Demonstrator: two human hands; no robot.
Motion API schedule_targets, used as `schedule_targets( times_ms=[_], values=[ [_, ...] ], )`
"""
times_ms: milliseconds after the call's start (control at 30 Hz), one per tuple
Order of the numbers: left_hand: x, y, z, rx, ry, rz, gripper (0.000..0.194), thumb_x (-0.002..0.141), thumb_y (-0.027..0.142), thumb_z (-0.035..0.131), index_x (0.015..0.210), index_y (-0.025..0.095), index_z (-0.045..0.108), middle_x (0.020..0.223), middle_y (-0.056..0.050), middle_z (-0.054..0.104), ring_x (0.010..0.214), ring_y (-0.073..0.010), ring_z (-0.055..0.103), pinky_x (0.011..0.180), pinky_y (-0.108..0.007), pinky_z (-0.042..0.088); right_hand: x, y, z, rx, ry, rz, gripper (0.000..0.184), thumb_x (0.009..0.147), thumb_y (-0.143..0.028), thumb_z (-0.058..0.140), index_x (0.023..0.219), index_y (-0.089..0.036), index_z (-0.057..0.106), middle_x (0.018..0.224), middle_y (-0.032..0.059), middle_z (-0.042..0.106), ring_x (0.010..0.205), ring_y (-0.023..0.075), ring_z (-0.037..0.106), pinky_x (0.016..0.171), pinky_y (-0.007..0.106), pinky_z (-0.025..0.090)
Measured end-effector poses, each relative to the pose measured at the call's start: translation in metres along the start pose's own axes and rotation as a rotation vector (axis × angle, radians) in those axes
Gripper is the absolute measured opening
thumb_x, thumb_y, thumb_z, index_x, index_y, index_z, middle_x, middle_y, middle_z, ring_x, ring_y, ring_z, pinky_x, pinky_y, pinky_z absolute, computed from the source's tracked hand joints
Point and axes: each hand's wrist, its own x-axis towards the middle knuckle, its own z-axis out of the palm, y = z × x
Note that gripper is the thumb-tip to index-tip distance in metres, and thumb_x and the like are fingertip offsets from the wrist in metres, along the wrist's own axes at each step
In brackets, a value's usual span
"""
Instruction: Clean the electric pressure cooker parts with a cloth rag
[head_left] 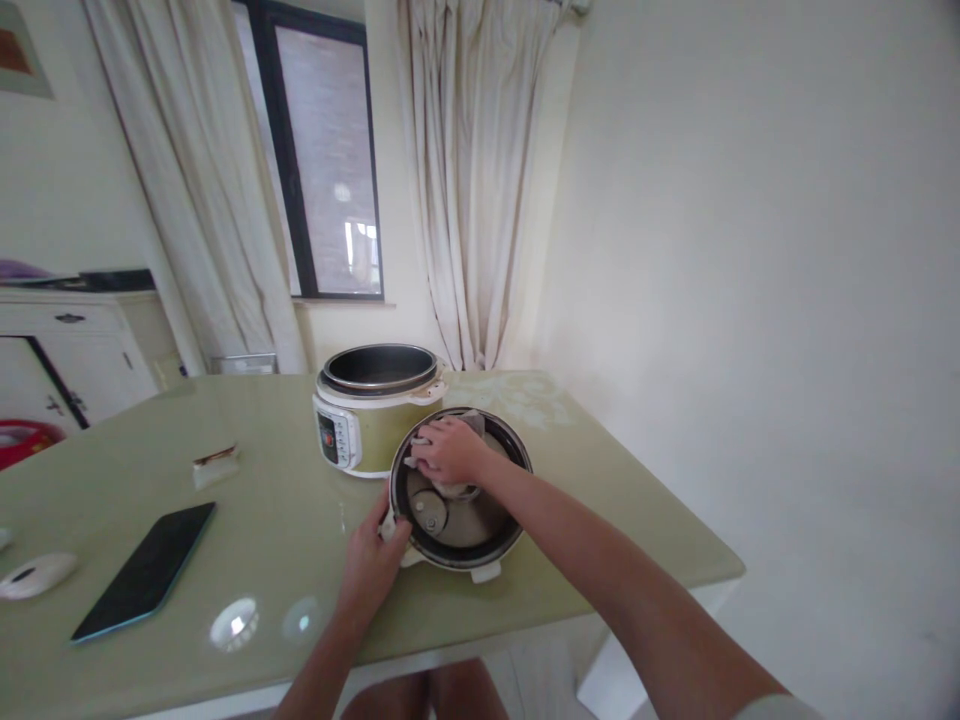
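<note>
A round cooker lid [480, 520] lies upside down on the green table [285, 500], its metal inner face up. My right hand [444, 450] presses a pale cloth [471, 422] against the lid's far inner side, fingers closed on the cloth. My left hand [373, 560] grips the lid's left rim and steadies it. Just behind the lid stands the open pressure cooker [375, 405], olive and white with a button panel on its left front and a dark inner pot.
A dark phone [146, 570] lies on the table's left, with a white mouse [36, 575] beside it and a small folded item [215, 462] farther back. White cabinet [67, 350] at left, curtains and window behind, a wall at right.
</note>
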Motion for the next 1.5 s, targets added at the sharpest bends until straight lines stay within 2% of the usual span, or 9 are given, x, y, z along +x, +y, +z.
schedule_targets(
  times_ms=[267,400,533,667,800,1100,1233,1367,1500],
  values=[
    [0.002,-0.002,0.001,-0.002,0.026,-0.002,0.066,0.085,0.043,0.056,0.145,0.016,0.065,0.133,-0.012,0.076,0.116,-0.0308,0.073,0.095,-0.038,0.058,-0.029,0.011,-0.016,-0.02,-0.124,0.335,0.031,0.098,-0.042,0.06,0.118,-0.022,0.073,0.124,0.0152,0.065,0.12,0.0325,0.059,0.098,0.047,0.049],
    [0.001,-0.009,0.001,-0.033,0.041,-0.02,0.069,0.087,0.047,0.056,0.148,0.015,0.059,0.128,-0.013,0.077,0.105,-0.0294,0.075,0.09,-0.039,0.059,-0.054,0.01,-0.03,0.125,-0.33,0.243,0.067,0.083,-0.067,0.072,0.138,-0.03,0.064,0.141,0.0141,0.06,0.13,0.0382,0.054,0.108,0.063,0.041],
    [-0.001,-0.01,0.002,-0.065,0.039,-0.041,0.072,0.091,0.048,0.056,0.155,0.017,0.05,0.122,-0.012,0.078,0.101,-0.0276,0.075,0.092,-0.043,0.059,-0.079,0.008,-0.041,0.194,-0.465,0.079,0.079,0.074,-0.048,0.084,0.147,-0.035,0.057,0.157,0.0115,0.05,0.141,0.0384,0.045,0.112,0.065,0.035],
    [-0.001,-0.01,0.003,-0.104,0.037,0.003,0.066,0.091,0.049,0.054,0.148,0.015,0.057,0.133,-0.015,0.073,0.121,-0.0298,0.069,0.107,-0.046,0.053,-0.091,-0.001,-0.041,0.191,-0.409,-0.071,0.062,0.081,-0.031,0.078,0.14,-0.034,0.062,0.154,0.0098,0.054,0.137,0.0347,0.047,0.11,0.061,0.037],
    [-0.001,-0.012,0.003,-0.084,0.013,-0.009,0.061,0.09,0.045,0.053,0.142,0.015,0.062,0.134,-0.015,0.073,0.122,-0.0313,0.069,0.108,-0.048,0.053,-0.088,-0.009,-0.033,0.102,-0.308,-0.116,0.052,0.085,-0.034,0.076,0.135,-0.031,0.064,0.148,0.01,0.057,0.13,0.0334,0.051,0.108,0.059,0.039],
    [0.001,-0.004,0.002,-0.073,-0.092,0.019,0.061,0.088,0.043,0.05,0.14,0.014,0.065,0.132,-0.013,0.074,0.122,-0.0302,0.068,0.11,-0.046,0.051,-0.015,-0.009,-0.013,-0.052,-0.101,0.392,0.035,0.093,-0.04,0.064,0.124,-0.023,0.067,0.128,0.0166,0.062,0.117,0.035,0.06,0.096,0.058,0.05],
    [0.001,-0.005,0.002,-0.033,-0.103,0.03,0.062,0.091,0.041,0.047,0.145,0.014,0.059,0.134,-0.014,0.073,0.118,-0.0292,0.07,0.106,-0.046,0.053,0.006,-0.027,-0.007,0.033,-0.076,0.274,0.035,0.092,-0.044,0.064,0.12,-0.024,0.068,0.121,0.0141,0.065,0.111,0.0326,0.063,0.091,0.052,0.052],
    [0.003,-0.012,0.005,-0.024,-0.064,0.046,0.059,0.093,0.046,0.048,0.142,0.014,0.06,0.13,-0.016,0.075,0.118,-0.0307,0.071,0.103,-0.047,0.055,-0.005,-0.044,-0.004,0.093,-0.118,0.021,0.036,0.094,-0.048,0.062,0.121,-0.025,0.068,0.117,0.0115,0.067,0.104,0.0296,0.065,0.088,0.048,0.053],
    [0.005,-0.014,0.006,0.016,-0.058,0.037,0.057,0.094,0.049,0.045,0.137,0.015,0.061,0.119,-0.015,0.078,0.107,-0.0309,0.074,0.096,-0.047,0.058,-0.01,-0.044,-0.003,0.018,-0.06,-0.018,0.032,0.098,-0.045,0.061,0.124,-0.026,0.067,0.121,0.0121,0.066,0.11,0.0296,0.062,0.092,0.05,0.05]
  ],
)
